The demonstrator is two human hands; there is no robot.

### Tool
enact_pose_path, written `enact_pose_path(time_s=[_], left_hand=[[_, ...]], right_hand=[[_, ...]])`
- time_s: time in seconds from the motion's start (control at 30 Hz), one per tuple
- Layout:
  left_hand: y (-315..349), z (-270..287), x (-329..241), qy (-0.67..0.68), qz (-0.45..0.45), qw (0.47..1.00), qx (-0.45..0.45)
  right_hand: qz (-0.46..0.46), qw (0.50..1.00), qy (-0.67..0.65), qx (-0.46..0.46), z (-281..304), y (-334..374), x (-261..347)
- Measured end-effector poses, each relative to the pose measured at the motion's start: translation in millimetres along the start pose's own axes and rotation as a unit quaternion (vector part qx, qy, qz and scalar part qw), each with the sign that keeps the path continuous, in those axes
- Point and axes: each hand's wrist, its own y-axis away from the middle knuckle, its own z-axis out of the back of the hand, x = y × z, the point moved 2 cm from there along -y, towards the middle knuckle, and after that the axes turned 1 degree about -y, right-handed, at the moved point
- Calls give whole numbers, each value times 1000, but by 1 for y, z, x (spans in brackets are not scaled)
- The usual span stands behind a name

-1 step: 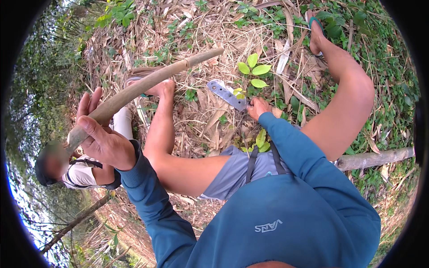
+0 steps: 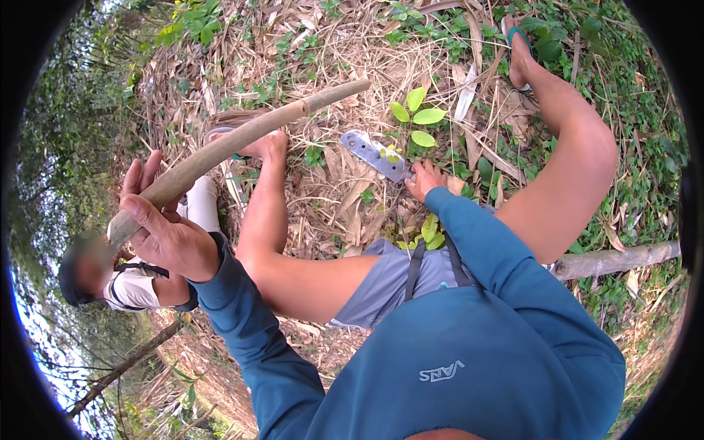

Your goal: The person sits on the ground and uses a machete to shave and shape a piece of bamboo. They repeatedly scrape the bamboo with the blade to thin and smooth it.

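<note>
My left hand [image 2: 170, 238] is raised at the left, closed around the thick lower end of a bare brown stick [image 2: 235, 144]. The thumb lies along one side of the stick and the fingers are on the other; the stick slants up to the right, its thinner tip over the dry ground. Low between my legs, my right hand [image 2: 427, 180] is closed at the handle end of a broad-bladed knife [image 2: 372, 155] with several holes in its grey blade. My fingers mostly hide the handle. The blade points up and left, close to the ground and apart from the stick.
Beside the knife grows a small plant with bright green leaves [image 2: 425, 116]. Dry leaves and stalks [image 2: 345, 191] litter the ground. A thick log or branch [image 2: 616, 261] lies behind my right leg. Another person [image 2: 139, 284] in a cap is at the left, beyond my left hand.
The stick and my left hand have shifted very slightly. My right hand's fingers have moved a little at the knife's handle; the knife itself is nearly still.
</note>
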Motion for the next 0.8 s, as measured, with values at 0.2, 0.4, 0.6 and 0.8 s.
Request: enact_pose_path(time_s=[0.2,0.4,0.6,0.8], left_hand=[[23,13,42,-48,93,994,-3],[-7,73,16,-47,58,990,-119],[9,89,54,-16,137,990,-13],[13,92,27,34,165,980,-106]], right_hand=[[20,984,71,161,3,4,11],[-19,981,-136,136,34,10,32],[-154,796,-549,201,65,35,74],[-279,609,-695,261,68,44,65]])
